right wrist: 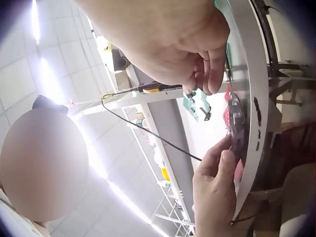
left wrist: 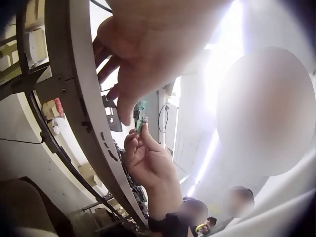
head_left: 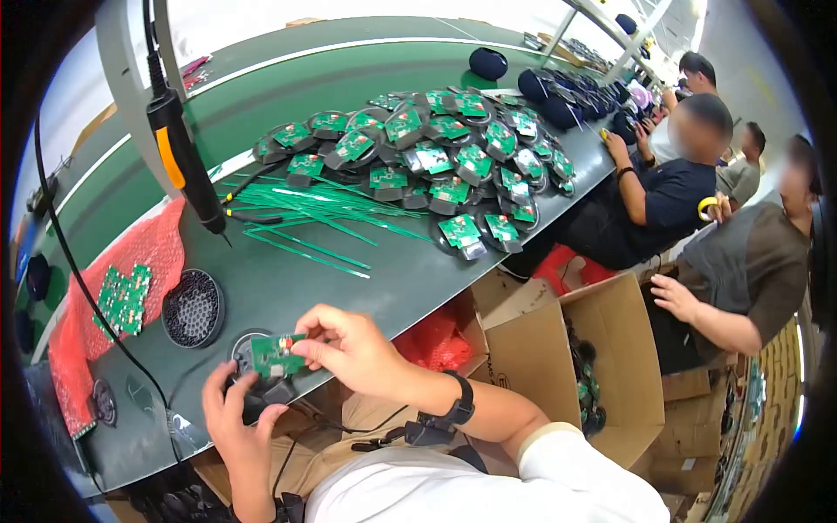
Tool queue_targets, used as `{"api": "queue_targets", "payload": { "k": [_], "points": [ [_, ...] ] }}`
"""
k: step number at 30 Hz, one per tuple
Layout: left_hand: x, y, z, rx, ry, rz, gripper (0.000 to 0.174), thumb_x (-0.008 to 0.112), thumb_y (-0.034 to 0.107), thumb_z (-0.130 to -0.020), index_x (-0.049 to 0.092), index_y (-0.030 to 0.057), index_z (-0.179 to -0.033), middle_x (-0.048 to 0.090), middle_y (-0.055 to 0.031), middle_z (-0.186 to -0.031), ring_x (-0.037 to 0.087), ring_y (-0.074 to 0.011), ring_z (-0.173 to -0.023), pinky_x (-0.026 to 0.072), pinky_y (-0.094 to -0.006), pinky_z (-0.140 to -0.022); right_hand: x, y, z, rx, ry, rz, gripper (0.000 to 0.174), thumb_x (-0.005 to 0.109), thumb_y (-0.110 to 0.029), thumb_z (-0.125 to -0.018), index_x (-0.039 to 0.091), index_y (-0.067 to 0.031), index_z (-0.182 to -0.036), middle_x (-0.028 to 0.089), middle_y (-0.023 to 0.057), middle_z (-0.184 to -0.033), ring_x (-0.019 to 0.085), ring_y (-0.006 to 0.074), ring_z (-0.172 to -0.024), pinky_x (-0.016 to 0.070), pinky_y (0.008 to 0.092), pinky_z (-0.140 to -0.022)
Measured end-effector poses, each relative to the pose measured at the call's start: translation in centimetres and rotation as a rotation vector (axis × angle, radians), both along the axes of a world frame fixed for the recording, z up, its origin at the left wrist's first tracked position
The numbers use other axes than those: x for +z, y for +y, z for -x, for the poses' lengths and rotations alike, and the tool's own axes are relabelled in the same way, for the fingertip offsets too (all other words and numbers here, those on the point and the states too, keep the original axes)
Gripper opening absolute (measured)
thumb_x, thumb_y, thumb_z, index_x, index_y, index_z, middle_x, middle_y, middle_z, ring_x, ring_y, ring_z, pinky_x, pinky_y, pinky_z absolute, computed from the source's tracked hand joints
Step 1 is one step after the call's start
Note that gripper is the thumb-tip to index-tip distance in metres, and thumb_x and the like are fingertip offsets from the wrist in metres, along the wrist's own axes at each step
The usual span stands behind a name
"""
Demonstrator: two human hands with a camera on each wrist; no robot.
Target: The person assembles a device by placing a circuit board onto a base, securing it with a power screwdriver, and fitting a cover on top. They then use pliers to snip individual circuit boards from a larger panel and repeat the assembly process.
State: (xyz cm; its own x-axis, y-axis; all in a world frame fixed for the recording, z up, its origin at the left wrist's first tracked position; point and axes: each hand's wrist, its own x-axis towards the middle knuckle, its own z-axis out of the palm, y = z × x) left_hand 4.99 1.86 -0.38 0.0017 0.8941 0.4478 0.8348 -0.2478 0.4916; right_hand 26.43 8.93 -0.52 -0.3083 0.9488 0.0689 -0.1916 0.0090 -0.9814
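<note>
My right hand (head_left: 353,349) pinches a small green circuit board (head_left: 272,357) by its right end, between thumb and fingers. In the right wrist view the board (right wrist: 196,104) hangs tilted below the fingertips. My left hand (head_left: 240,427) grips a black round plastic housing (right wrist: 238,126) at the table's front edge, thumb on the near side. From the head camera, the board overlaps the housing and hides part of it. A black electric screwdriver (head_left: 185,166) with an orange strip hangs over the table, beyond both hands.
A round black dish (head_left: 221,318) of small dark parts stands beyond the left hand. Red bubble wrap (head_left: 161,235) bears more green boards (head_left: 125,298). Black housings with boards (head_left: 436,157) are heaped behind green strips (head_left: 323,205). Cardboard boxes (head_left: 610,349) and seated people are on the right.
</note>
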Motion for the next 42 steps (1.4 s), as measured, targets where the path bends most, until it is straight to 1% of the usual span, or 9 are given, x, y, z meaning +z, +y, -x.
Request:
{"api": "queue_targets", "payload": {
  "k": [3, 6, 10, 13, 21, 24, 29, 35, 42],
  "points": [
    [-0.8, 0.0, 0.4, -0.164, -0.210, 0.127, 0.043, 0.091, 0.023, -0.060, 0.074, 0.0029, -0.094, 0.065, -0.0175, -0.129, 0.057, -0.0428, -0.131, 0.0471, -0.0495, -0.107, -0.8, 1.2, -0.7, -0.051, -0.088, 0.073, 0.015, 0.070, -0.004, -0.097, 0.063, 0.0005, -0.109, 0.071, 0.0050, -0.089, 0.066, 0.0089, -0.073, 0.0566, 0.0270, -0.064],
    [0.1, 0.0, -0.3, -0.195, -0.031, 0.046, 0.044, 0.091, 0.024, -0.062, 0.074, 0.0074, -0.099, 0.067, -0.0158, -0.126, 0.058, -0.0421, -0.129, 0.0483, -0.0501, -0.106, -0.1, 1.5, -0.9, -0.049, -0.112, 0.060, 0.015, 0.068, -0.003, -0.099, 0.063, -0.0017, -0.113, 0.069, 0.0042, -0.095, 0.066, 0.0080, -0.081, 0.0565, 0.0242, -0.067],
    [-0.5, -0.2, 0.4, -0.190, -0.170, 0.045, 0.051, 0.091, 0.019, -0.065, 0.069, 0.0050, -0.108, 0.067, -0.0148, -0.123, 0.061, -0.0392, -0.124, 0.0503, -0.0490, -0.103, 0.4, 2.0, 0.2, -0.032, -0.220, 0.129, 0.021, 0.070, 0.002, -0.094, 0.066, -0.0017, -0.114, 0.070, 0.0051, -0.095, 0.066, 0.0082, -0.077, 0.0554, 0.0230, -0.065],
    [-1.0, -0.1, 0.7, -0.174, -0.217, 0.025, 0.067, 0.092, 0.006, -0.059, 0.062, 0.0029, -0.119, 0.068, -0.0161, -0.121, 0.064, -0.0372, -0.119, 0.0524, -0.0458, -0.099, 0.0, 2.3, 0.7, 0.000, -0.235, 0.108, 0.019, 0.072, 0.001, -0.093, 0.067, 0.0020, -0.112, 0.071, 0.0069, -0.093, 0.067, 0.0083, -0.074, 0.0564, 0.0233, -0.064],
    [-0.6, -0.2, 0.6, -0.153, -0.215, 0.056, 0.074, 0.089, -0.001, -0.057, 0.064, 0.0042, -0.126, 0.066, -0.0157, -0.124, 0.064, -0.0371, -0.116, 0.0532, -0.0447, -0.097, 0.3, 1.9, 1.7, 0.049, -0.399, 0.095, 0.015, 0.074, 0.001, -0.092, 0.070, 0.0029, -0.106, 0.071, 0.0051, -0.092, 0.066, 0.0069, -0.075, 0.0552, 0.0222, -0.068],
    [-0.7, -0.2, 0.7, -0.165, -0.201, 0.072, 0.075, 0.089, 0.000, -0.057, 0.066, 0.0078, -0.128, 0.064, -0.0154, -0.130, 0.063, -0.0366, -0.115, 0.0534, -0.0445, -0.097, 0.4, 1.7, 1.8, 0.020, -0.458, -0.029, 0.014, 0.078, 0.000, -0.088, 0.073, 0.0029, -0.101, 0.070, 0.0051, -0.086, 0.065, 0.0074, -0.069, 0.0554, 0.0248, -0.065],
    [-0.9, -0.2, 1.0, -0.195, -0.114, 0.070, 0.072, 0.089, 0.007, -0.061, 0.069, 0.0128, -0.130, 0.061, -0.0164, -0.138, 0.062, -0.0377, -0.117, 0.0529, -0.0457, -0.097, 1.4, 1.5, 1.7, 0.019, -0.709, -0.436, 0.022, 0.079, 0.000, -0.084, 0.074, -0.0004, -0.105, 0.066, 0.0085, -0.097, 0.061, 0.0147, -0.069, 0.0529, 0.0273, -0.062],
    [-0.2, -0.1, 1.0, -0.223, -0.112, 0.069, 0.072, 0.092, 0.029, -0.065, 0.068, 0.0085, -0.130, 0.060, -0.0194, -0.137, 0.060, -0.0402, -0.121, 0.0519, -0.0474, -0.100, 0.9, 0.8, 1.7, 0.042, -0.639, -0.433, 0.027, 0.080, 0.000, -0.082, 0.074, -0.0015, -0.108, 0.066, 0.0114, -0.106, 0.065, 0.0162, -0.075, 0.0546, 0.0285, -0.062],
    [-1.3, 0.1, 0.7, -0.210, -0.135, 0.065, 0.071, 0.091, 0.034, -0.067, 0.068, 0.0065, -0.129, 0.059, -0.0176, -0.140, 0.060, -0.0392, -0.125, 0.0505, -0.0465, -0.102, 0.4, 0.7, 1.0, 0.044, -0.623, -0.448, 0.028, 0.080, 0.002, -0.082, 0.075, -0.0022, -0.109, 0.066, 0.0117, -0.108, 0.066, 0.0170, -0.076, 0.0554, 0.0280, -0.063]
  ]
}}
